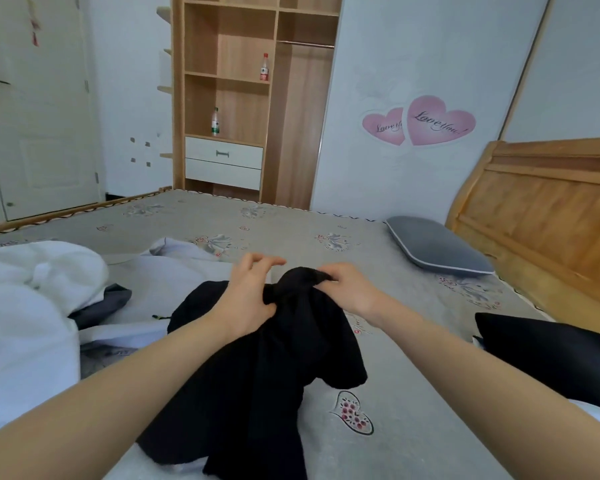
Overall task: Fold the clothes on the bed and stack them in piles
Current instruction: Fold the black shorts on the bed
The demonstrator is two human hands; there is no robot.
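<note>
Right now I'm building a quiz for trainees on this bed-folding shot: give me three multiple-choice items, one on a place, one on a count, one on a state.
1. Where does the grey pillow lie?
A. by the wooden headboard
B. on the shelves
C. against the door

2. How many bottles stand in the wooden shelf unit?
A. none
B. two
C. four

3. What is the right hand doing?
A. resting flat on the bed
B. holding a bottle
C. gripping the black garment

Answers: 1 A, the pillow sits on the mattress beside the headboard. 2 B, one red-labelled, one green-labelled. 3 C, its fingers curl into the bunched fabric, which the left hand pinches too.
</note>
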